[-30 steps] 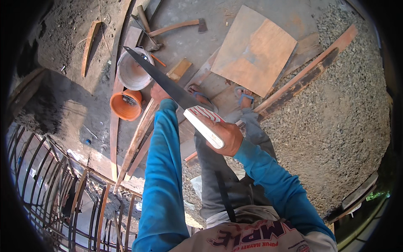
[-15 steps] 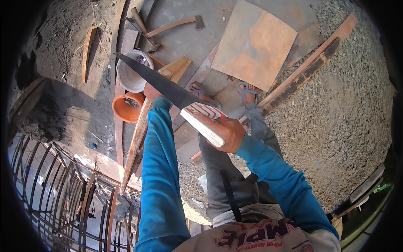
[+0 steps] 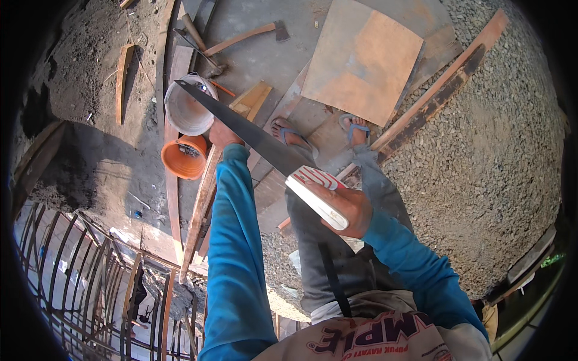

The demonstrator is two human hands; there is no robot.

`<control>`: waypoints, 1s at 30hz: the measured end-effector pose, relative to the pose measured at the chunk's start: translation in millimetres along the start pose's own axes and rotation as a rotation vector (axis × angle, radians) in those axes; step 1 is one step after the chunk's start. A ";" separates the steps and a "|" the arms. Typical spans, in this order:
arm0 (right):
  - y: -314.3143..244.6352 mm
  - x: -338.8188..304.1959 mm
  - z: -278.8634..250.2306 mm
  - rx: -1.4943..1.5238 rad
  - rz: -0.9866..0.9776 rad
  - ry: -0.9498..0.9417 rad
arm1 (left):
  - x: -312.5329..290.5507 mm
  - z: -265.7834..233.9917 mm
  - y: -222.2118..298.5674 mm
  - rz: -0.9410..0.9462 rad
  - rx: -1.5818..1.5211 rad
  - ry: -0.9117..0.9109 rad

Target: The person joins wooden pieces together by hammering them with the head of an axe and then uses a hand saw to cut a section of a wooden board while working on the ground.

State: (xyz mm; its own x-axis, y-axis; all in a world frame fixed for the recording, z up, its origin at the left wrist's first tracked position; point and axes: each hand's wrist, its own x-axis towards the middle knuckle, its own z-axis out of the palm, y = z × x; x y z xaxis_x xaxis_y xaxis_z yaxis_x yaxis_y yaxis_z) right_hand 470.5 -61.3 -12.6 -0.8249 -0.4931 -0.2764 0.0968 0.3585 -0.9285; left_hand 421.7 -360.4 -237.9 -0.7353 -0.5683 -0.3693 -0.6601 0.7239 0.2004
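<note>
Right hand is clenching the handsaw by its handle, blade pointing forward-left of that grip. Left hand is sitting by the timber's far end, can't tell closure; orange bucket just left.

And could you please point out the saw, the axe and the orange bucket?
Saw [image 3: 262, 143], head view: on the blade.
Axe [image 3: 241, 37], head view: on the handle.
Orange bucket [image 3: 173, 158], head view: left side wall.

one handsaw, two hands, two buckets, one axe, one plywood sheet, two sandals
</note>
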 end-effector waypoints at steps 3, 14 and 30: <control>0.5 -26.4 -7.5 -0.070 -0.089 0.081 | -2.1 -6.8 21.6 0.046 0.096 -0.024; -0.1 -23.9 -12.9 -0.009 -0.056 -0.032 | 13.3 -10.0 8.0 0.091 0.294 -0.101; -11.7 -12.7 -15.8 -0.080 -0.038 -0.007 | 4.9 -8.6 13.9 0.086 0.160 0.006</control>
State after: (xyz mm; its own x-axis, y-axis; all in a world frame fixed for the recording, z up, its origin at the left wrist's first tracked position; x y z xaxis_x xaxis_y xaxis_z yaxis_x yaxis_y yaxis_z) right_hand 471.0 -46.7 5.7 -0.8233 -0.5130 -0.2431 0.0202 0.4015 -0.9156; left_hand 407.6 -356.5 -229.1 -0.7890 -0.5038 -0.3516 -0.5625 0.8226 0.0835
